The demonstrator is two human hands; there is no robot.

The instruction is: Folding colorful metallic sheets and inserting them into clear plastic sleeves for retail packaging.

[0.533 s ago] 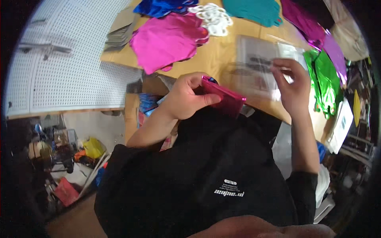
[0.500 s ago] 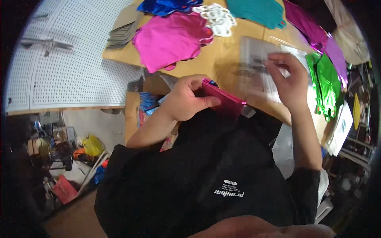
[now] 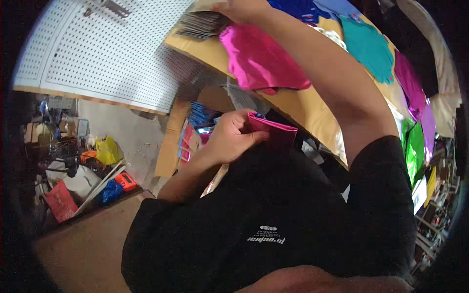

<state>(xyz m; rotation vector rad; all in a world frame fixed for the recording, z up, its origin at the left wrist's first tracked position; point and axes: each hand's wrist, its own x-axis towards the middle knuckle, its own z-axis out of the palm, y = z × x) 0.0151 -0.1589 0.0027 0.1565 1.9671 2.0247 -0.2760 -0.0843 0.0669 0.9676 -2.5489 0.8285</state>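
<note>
My left hand (image 3: 233,136) is closed on a folded magenta foil piece (image 3: 276,124), held in front of my black shirt with thumb on the near side. A small dark blue bit shows at its top edge. My right arm stretches far across the table to the upper left. There my right hand (image 3: 244,9) is at a stack of grey-brown cards (image 3: 201,25), its fingers partly cut off by the picture's edge. Beside the stack lies a pile of flat pink foil pieces (image 3: 264,58), partly behind my forearm.
On the wooden table (image 3: 303,105) lie teal foil pieces (image 3: 366,46), blue foil (image 3: 298,10) and white rings (image 3: 332,36) half hidden by my arm. Purple and green foil (image 3: 414,149) hang at the right. A white pegboard (image 3: 112,58) stands left, with blue packets (image 3: 198,115) below the table edge.
My right hand has swung from the clear packets at the right to the card stack at the far left. My left hand still holds the magenta foil. The whole view has turned.
</note>
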